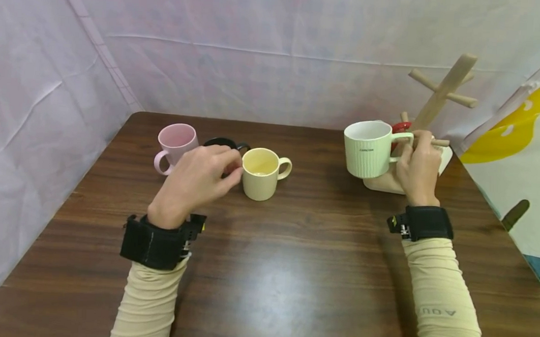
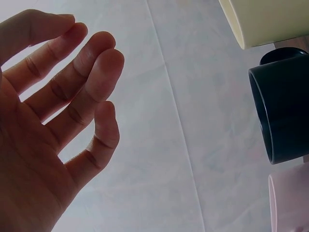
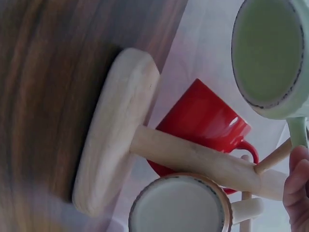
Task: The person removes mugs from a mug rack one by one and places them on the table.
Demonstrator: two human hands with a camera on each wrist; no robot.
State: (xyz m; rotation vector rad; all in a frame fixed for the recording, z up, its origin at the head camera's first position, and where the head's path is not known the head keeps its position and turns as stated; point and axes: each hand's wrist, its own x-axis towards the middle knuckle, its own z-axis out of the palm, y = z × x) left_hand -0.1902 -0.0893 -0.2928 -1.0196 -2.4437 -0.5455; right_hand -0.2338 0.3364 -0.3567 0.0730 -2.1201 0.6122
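My right hand [image 1: 420,166] pinches the handle of a pale green ribbed mug [image 1: 367,150], held upright beside a wooden mug tree [image 1: 438,103]. In the right wrist view the green mug [image 3: 268,55] shows its underside, near a peg of the tree [image 3: 193,154]. My left hand [image 1: 198,180], fingers loosely bent and holding nothing, hovers above the table between a pink mug [image 1: 177,142] and a yellow mug [image 1: 260,175]. Beyond that hand is a black mug [image 1: 221,142], partly hidden; the left wrist view shows this dark mug [image 2: 282,108] beside the hand [image 2: 63,92].
A red mug [image 3: 200,118] and a white mug [image 3: 178,208] are at the tree, mostly hidden in the head view. The tree's wooden base [image 3: 113,130] rests on the brown table [image 1: 283,271]. A pale curtain [image 1: 265,81] hangs behind the table.
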